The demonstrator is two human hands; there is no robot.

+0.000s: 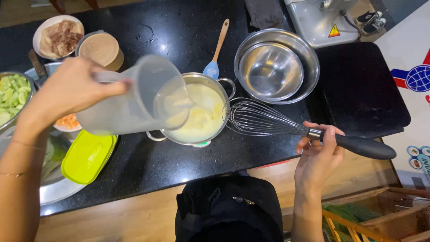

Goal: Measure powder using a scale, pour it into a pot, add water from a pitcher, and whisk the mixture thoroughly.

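Jug (134, 96) of clear plastic sits tipped in my left hand (67, 89), fingers wrapped shut around its handle, its mouth leaning over the steel pot (201, 112) so the rim hangs just above the pale yellow liquid inside. My right hand (319, 150) is closed on the black handle of a wire whisk (268, 121), thumb and fingers clamped near the metal collar; the balloon of thin wires lies level, its tip touching the pot's right rim. The pot is round, shiny, with two small loop handles, and stands on the glossy black speckled counter (179, 161) between my two hands.

Behind the pot a spatula (215, 56) lies with a wooden handle and a light blue head. To its right two steel mixing bowls (277, 67) are nested, the smaller inside the larger, both smooth and empty. At my left lie one lime-green plastic lid (87, 157), one bowl of chopped green vegetables (11, 96), one plate of brownish meat (58, 38) and one tan round container (101, 49)
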